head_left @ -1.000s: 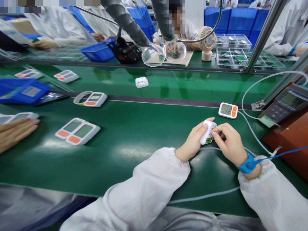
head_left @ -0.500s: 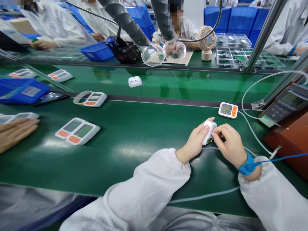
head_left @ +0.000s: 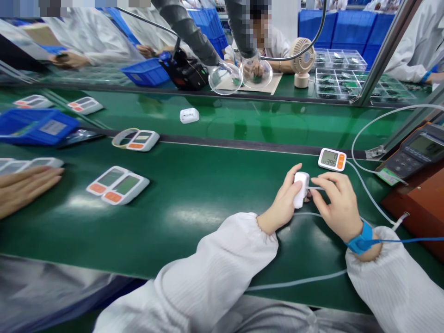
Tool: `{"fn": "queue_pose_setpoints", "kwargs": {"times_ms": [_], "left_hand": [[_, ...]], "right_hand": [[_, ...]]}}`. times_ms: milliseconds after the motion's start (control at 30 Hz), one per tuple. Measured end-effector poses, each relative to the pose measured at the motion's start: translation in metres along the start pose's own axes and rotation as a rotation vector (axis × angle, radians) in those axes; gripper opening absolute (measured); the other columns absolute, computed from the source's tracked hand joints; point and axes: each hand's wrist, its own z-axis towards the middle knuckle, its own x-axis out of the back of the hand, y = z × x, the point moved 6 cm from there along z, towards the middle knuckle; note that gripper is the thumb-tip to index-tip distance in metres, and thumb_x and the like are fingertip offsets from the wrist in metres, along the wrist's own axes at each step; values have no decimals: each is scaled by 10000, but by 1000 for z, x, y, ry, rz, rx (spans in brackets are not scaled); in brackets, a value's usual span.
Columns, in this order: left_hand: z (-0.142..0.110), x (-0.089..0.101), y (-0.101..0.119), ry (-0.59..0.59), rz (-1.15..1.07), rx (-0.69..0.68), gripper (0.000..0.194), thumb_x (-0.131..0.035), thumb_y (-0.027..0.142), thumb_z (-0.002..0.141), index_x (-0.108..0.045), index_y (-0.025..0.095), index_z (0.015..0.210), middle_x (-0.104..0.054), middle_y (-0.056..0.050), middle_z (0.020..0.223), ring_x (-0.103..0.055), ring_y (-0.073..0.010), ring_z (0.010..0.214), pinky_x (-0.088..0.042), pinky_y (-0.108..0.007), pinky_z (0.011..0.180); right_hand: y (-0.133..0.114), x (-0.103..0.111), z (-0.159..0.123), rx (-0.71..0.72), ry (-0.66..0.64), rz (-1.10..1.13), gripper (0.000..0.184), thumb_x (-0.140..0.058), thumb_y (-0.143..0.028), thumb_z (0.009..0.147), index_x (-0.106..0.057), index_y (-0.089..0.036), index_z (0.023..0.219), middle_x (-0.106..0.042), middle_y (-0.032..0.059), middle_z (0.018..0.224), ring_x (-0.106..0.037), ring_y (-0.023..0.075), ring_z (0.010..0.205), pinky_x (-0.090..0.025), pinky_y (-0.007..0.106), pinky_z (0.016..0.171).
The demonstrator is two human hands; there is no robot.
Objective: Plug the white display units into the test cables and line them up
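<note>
My left hand grips a small white device, held on edge just above the green belt. My right hand pinches a thin white tube at the device's right side. A blue wrist strap with a blue cord sits on my right wrist. Just beyond my hands lies a white monitor with an orange button, its display lit, with a clear hose running from it.
Two white monitors lie side by side at left, another with a tape ring behind them. A co-worker's hand rests at the left edge. A blue bin, a grey meter and a brown block flank the belt.
My left hand turned the white device more on edge, hiding its green underside. A thin tube now shows between my right fingers and the device. The white unit on the far belt drifted left.
</note>
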Motion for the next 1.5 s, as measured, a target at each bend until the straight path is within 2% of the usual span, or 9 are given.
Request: {"fn": "queue_pose_setpoints", "kwargs": {"times_ms": [100,200,267,333,500,600,833,1033,1500], "left_hand": [[5,7,-1,124,-111,22,842,-783,525,793,-404,258,1496,-609,-41,1081,-615,-147,792,-518,-291,715],[7,9,2,180,-123,-7,933,-897,463,686,-427,246,1463,-629,-47,1139,-629,-160,918,-513,-273,802],[6,5,2,125,-110,20,907,-903,460,683,-453,238,1438,-642,-59,1172,-638,-182,982,-523,-284,843],[5,-2,0,23,-96,91,856,-831,529,756,-429,246,1458,-660,-67,1131,-665,-185,908,-549,-302,784],[-1,-14,-3,-248,-19,186,1047,-757,466,853,-53,313,1613,-668,5,824,-635,-132,600,-535,-283,607],[-1,-15,1,-292,7,137,1130,-783,412,835,19,293,1622,-655,21,766,-623,-127,582,-520,-262,586],[1,-15,3,-364,39,125,1081,-770,392,848,-1,310,1603,-662,9,850,-629,-115,612,-528,-267,624],[2,-13,2,-329,36,108,1006,-781,397,837,-89,296,1560,-622,27,868,-575,-82,586,-484,-238,586],[5,-12,-1,-333,46,120,1010,-787,412,824,-95,289,1549,-622,29,860,-574,-84,580,-475,-247,590]], "right_hand": [[-1,4,-4,-32,46,35,184,-537,-278,1078,-590,-182,1225,-623,85,972,-607,220,867,-499,352,788],[5,-16,-13,-131,-174,166,432,-493,-404,1106,-442,-151,1452,-604,16,787,-575,159,611,-462,270,584],[13,-28,-20,-209,-266,177,570,-448,-456,1107,-347,-94,1537,-639,42,827,-612,178,625,-459,270,556],[22,-32,-23,-278,-264,172,580,-399,-435,1107,-342,-65,1550,-669,100,954,-659,212,721,-489,284,591],[40,-30,-24,-416,-236,265,534,-362,-406,1111,-407,-75,1527,-677,114,1008,-666,210,722,-521,284,622],[39,-28,-23,-426,-226,333,515,-356,-413,1119,-434,-96,1516,-676,96,984,-640,186,655,-519,274,608],[39,-30,-25,-516,-294,334,614,-330,-482,1104,-378,-85,1569,-658,77,874,-626,184,623,-514,270,610],[43,-32,-25,-553,-350,271,678,-324,-497,1066,-349,-70,1592,-649,72,802,-639,214,632,-512,289,623],[45,-34,-27,-588,-365,244,702,-328,-504,1050,-333,-77,1607,-668,85,845,-657,231,664,-512,292,628]]}}
